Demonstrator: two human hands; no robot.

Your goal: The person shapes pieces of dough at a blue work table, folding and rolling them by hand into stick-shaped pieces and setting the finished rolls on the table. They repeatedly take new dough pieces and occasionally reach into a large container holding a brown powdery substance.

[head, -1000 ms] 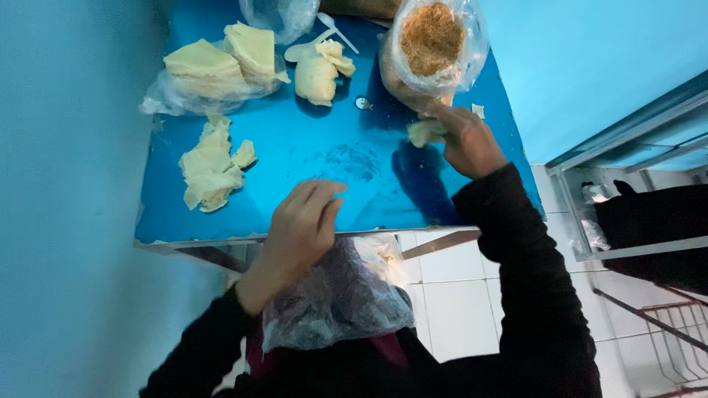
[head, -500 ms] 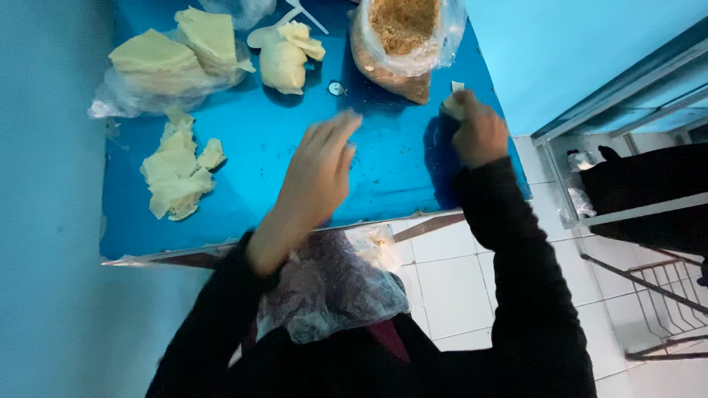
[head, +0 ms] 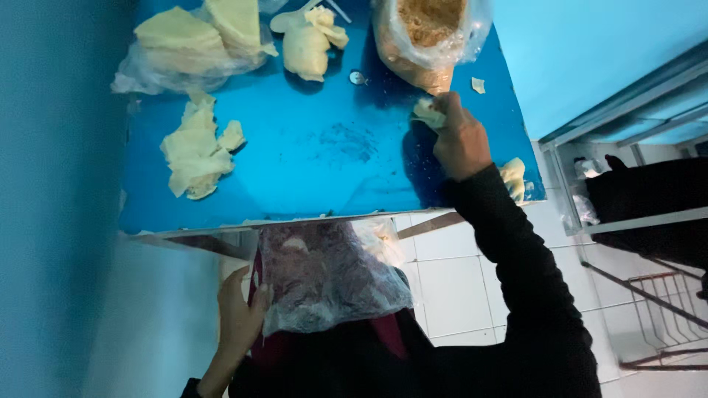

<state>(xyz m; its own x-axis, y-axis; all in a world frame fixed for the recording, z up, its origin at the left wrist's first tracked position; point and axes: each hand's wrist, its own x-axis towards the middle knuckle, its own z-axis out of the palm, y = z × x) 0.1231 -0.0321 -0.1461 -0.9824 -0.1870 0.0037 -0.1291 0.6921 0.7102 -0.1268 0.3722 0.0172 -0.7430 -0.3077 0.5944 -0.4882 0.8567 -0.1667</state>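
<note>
My right hand (head: 459, 136) rests on the blue table (head: 324, 155) near its right side, fingers closed on a small pale dough piece (head: 428, 113), just below a clear bag of brown crumbs (head: 428, 33). My left hand (head: 240, 317) is below the table edge, holding the side of a crinkled clear plastic bag (head: 328, 276) on my lap. Pale dough sheets (head: 195, 151) lie on the table's left part. A folded dough lump (head: 310, 40) sits at the top middle.
A plastic-wrapped stack of dough (head: 195, 40) lies at the top left. Another dough scrap (head: 514, 177) sits at the table's right edge by my sleeve. A small round metal piece (head: 358, 77) lies by the crumb bag. White floor tiles and a metal rack (head: 649, 317) are at right.
My left hand has dropped from above the table down to the plastic bag on my lap. My right hand stays by the crumb bag with the dough piece.
</note>
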